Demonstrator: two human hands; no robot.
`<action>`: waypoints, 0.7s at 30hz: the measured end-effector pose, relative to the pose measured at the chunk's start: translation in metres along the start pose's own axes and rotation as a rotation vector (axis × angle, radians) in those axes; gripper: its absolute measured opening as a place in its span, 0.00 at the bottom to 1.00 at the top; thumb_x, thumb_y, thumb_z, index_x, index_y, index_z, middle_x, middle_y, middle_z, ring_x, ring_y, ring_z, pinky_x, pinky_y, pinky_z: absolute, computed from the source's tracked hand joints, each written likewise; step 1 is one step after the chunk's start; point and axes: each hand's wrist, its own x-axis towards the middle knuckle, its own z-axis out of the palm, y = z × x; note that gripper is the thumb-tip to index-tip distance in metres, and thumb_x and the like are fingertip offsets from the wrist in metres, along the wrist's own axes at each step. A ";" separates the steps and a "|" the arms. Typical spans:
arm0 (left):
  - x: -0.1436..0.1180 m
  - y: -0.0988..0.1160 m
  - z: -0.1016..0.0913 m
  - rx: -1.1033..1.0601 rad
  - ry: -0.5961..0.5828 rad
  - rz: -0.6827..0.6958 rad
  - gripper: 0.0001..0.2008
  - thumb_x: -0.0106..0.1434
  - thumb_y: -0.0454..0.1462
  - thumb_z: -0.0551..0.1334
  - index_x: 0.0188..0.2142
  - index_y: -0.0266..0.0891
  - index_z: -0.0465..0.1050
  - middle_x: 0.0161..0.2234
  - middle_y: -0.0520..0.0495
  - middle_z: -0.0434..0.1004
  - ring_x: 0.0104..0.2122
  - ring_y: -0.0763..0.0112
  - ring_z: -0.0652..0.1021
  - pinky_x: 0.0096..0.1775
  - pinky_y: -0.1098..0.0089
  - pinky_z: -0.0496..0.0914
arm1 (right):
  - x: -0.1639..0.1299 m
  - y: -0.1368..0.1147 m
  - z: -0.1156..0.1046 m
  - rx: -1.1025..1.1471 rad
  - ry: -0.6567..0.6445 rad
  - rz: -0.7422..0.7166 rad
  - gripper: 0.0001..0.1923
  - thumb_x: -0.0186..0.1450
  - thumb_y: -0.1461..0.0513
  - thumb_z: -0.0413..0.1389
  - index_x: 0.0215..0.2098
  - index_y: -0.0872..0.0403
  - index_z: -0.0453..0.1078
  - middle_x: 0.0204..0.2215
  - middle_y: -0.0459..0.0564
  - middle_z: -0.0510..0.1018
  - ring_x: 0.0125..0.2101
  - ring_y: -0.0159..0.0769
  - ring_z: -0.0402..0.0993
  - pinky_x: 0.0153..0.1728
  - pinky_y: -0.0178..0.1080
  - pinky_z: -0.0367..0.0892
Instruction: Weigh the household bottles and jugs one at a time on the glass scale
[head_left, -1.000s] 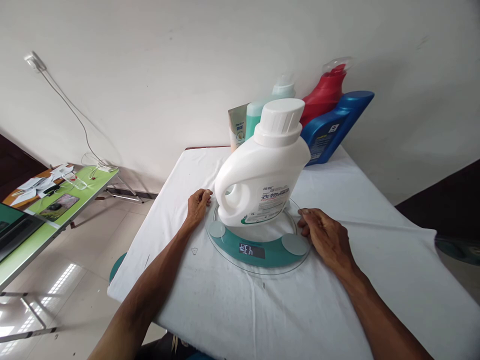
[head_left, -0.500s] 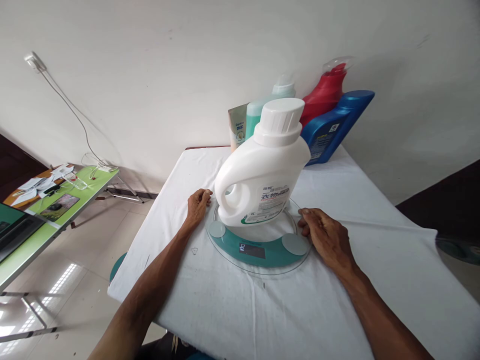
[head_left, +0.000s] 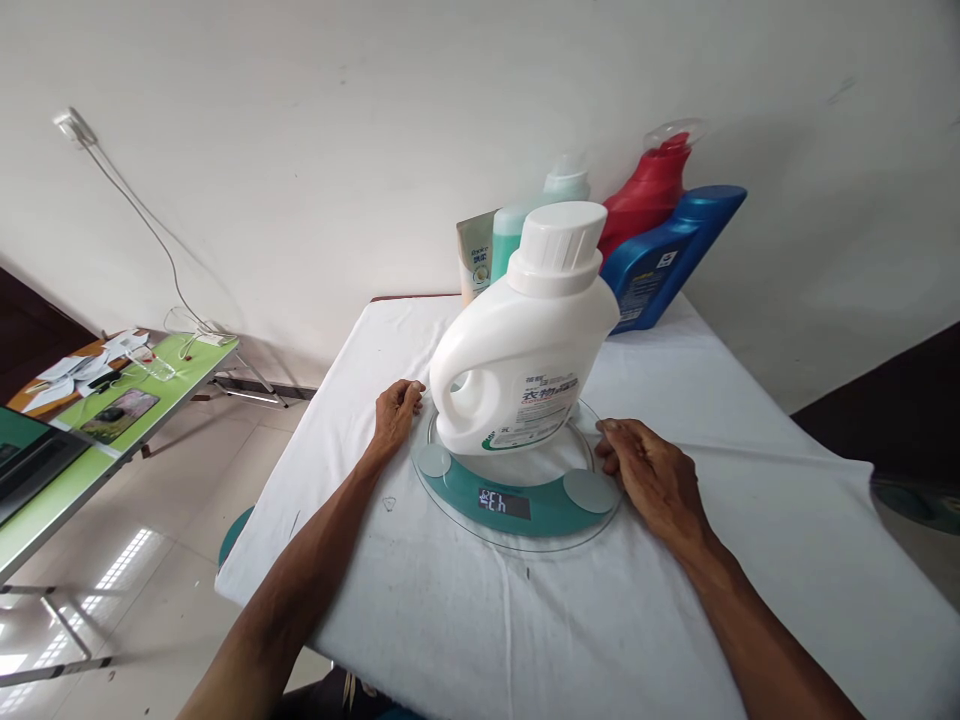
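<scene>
A large white detergent jug [head_left: 525,345] with a white ribbed cap stands upright on a round glass scale [head_left: 517,520] with a teal band and a lit digital display [head_left: 504,503]. My left hand [head_left: 395,412] rests at the scale's left rim, fingers curled, touching the glass edge. My right hand [head_left: 651,477] lies at the right rim, fingers bent against the edge. Neither hand holds the jug. The scale sits on a table covered with a white cloth [head_left: 600,600].
At the table's back by the wall stand a blue bottle [head_left: 664,255], a red bottle [head_left: 649,190], a pale green bottle [head_left: 517,215] and a small pouch [head_left: 474,255]. A green side table [head_left: 112,410] with papers stands at the left; a cable hangs on the wall.
The scale's display went blank half a second ago and shows digits again now. Hands and jug have stayed in place.
</scene>
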 end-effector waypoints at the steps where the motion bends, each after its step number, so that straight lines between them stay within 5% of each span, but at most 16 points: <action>1: 0.000 0.000 0.000 0.001 -0.001 0.002 0.19 0.67 0.49 0.61 0.26 0.40 0.71 0.25 0.49 0.74 0.28 0.69 0.74 0.34 0.69 0.70 | 0.000 -0.001 0.000 -0.002 -0.001 0.005 0.23 0.66 0.40 0.50 0.34 0.46 0.73 0.25 0.49 0.80 0.25 0.41 0.76 0.32 0.43 0.70; 12: -0.002 0.002 0.002 -0.013 0.050 -0.026 0.25 0.68 0.58 0.60 0.30 0.40 0.73 0.28 0.47 0.75 0.30 0.68 0.75 0.35 0.68 0.71 | -0.002 -0.004 -0.003 -0.002 -0.019 0.000 0.25 0.68 0.39 0.49 0.33 0.47 0.73 0.26 0.50 0.80 0.27 0.42 0.77 0.34 0.43 0.71; 17: -0.009 0.047 -0.003 -0.114 0.182 0.042 0.30 0.71 0.63 0.55 0.44 0.39 0.79 0.37 0.42 0.80 0.36 0.63 0.79 0.40 0.64 0.73 | -0.003 -0.002 -0.006 -0.012 -0.031 -0.020 0.27 0.68 0.37 0.49 0.30 0.47 0.72 0.24 0.50 0.79 0.27 0.44 0.77 0.32 0.44 0.70; 21: -0.023 0.094 -0.003 -0.207 0.075 0.208 0.29 0.72 0.62 0.57 0.47 0.40 0.78 0.42 0.42 0.81 0.43 0.59 0.79 0.48 0.61 0.73 | -0.003 0.002 -0.009 -0.012 -0.031 -0.005 0.28 0.68 0.35 0.51 0.30 0.47 0.72 0.25 0.50 0.81 0.26 0.45 0.77 0.32 0.44 0.71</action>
